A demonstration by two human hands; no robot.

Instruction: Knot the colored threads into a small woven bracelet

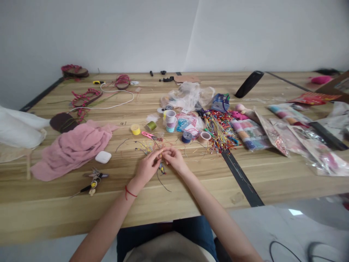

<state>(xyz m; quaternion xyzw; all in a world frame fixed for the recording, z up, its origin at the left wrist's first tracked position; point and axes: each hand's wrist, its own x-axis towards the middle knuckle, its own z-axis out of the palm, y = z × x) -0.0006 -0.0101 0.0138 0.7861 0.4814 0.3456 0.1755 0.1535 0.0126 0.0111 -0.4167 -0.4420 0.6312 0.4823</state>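
My left hand (147,166) and my right hand (174,158) meet over the wooden table (191,182), fingertips pinched together on thin coloured threads (161,160). A dark thread end trails from them toward me across the wood. Loose thread scraps (145,147) lie just beyond my fingers. A red string is tied round my left wrist. Pink scissors (148,135) lie a little farther out, near a yellow spool (135,129) and a green spool (151,126).
A pink cloth (73,147) and a white case (103,157) lie at the left. Spools (170,120), a multicoloured thread bundle (220,129), plastic bags (188,95) and bead packets (249,134) crowd the middle and right. A black strip (241,178) crosses the table.
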